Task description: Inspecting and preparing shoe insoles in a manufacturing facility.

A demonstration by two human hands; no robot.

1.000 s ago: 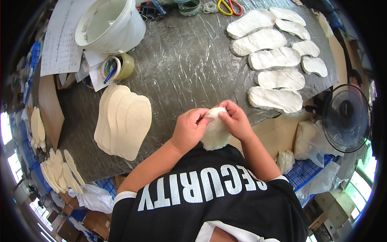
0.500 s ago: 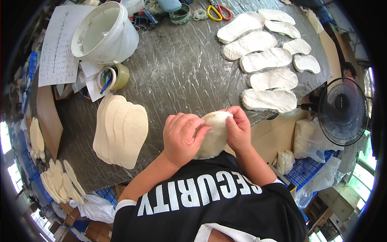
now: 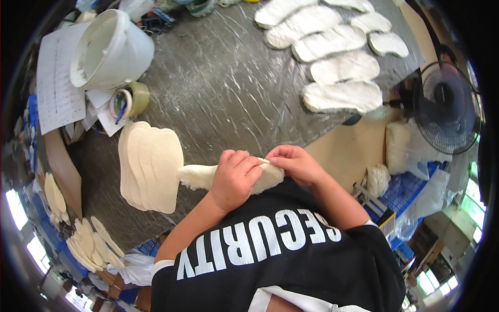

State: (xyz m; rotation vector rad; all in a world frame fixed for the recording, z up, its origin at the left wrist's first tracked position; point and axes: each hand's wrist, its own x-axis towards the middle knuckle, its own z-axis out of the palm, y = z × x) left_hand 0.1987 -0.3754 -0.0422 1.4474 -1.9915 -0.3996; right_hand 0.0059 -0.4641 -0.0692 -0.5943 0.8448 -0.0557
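I see a fleecy insole (image 3: 200,176) lying left to right, my left hand (image 3: 235,179) gripping its middle, my right hand (image 3: 297,164) seemingly pinching the right end.

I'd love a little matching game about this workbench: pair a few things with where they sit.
Things:
1. white bucket
2. black fan
3. stack of flat insole boards
4. fleecy insole

Places:
A. off the table's right edge
B. held in both hands at the near edge
C. far left of the table, tipped on its side
D. flat on the table, left of the hands

Pairs: 1-C, 2-A, 3-D, 4-B
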